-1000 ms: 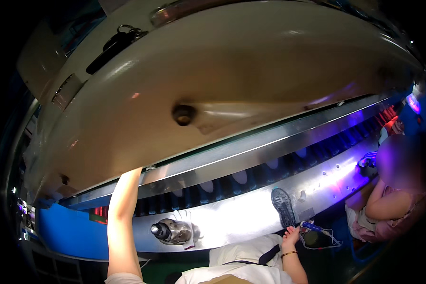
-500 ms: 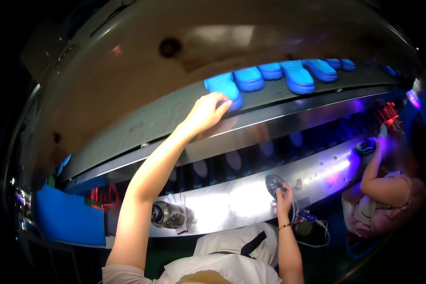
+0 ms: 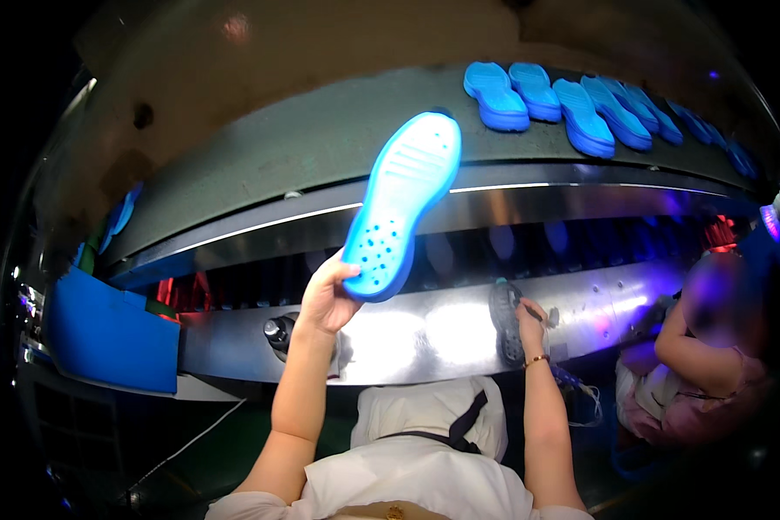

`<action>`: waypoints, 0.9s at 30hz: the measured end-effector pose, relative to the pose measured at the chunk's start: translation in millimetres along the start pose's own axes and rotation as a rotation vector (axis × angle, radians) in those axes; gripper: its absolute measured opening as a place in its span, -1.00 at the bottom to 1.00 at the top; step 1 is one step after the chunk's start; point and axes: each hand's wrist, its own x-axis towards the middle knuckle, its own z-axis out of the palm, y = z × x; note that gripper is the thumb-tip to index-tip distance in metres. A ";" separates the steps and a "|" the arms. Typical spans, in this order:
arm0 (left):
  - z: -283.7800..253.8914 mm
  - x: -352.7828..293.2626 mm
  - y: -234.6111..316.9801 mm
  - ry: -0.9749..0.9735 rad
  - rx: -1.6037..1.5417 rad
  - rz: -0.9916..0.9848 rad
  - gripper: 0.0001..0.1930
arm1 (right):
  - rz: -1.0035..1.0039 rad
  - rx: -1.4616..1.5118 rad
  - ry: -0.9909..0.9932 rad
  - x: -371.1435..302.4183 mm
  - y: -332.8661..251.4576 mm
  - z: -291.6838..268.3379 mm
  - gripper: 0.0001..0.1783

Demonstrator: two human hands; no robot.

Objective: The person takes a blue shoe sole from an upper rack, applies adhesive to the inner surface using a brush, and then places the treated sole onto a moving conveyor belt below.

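Note:
My left hand [image 3: 328, 295] grips a bright blue shoe sole [image 3: 405, 186] by its near end, thumb on the face with the small holes. The sole is raised over the metal bench, its ridged end pointing away from me. My right hand [image 3: 533, 322] is closed on a thin dark stick-like tool [image 3: 529, 310], whose kind I cannot make out. Beside its fingers, a dark shoe sole [image 3: 506, 325] lies on the bench; whether the fingers touch it is unclear.
Several blue soles [image 3: 588, 121] lie on the dark green conveyor belt [image 3: 321, 147] behind a metal rail [image 3: 572, 198]. More dark soles stand below it. A dark bottle [image 3: 279, 333] and a blue panel [image 3: 117, 334] are left on the bench [image 3: 381, 342]. A co-worker [image 3: 702, 347] sits at right.
My left hand has taken a blue sole off the belt and brought it nearer. My right hand has shifted up slightly, and the dark sole beside it shows more fully.

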 end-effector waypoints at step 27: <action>47.6 -23.8 -187.2 -0.261 -0.309 -0.354 -0.02 | 0.039 0.759 -0.713 -64.4 -175.5 -86.5 -0.78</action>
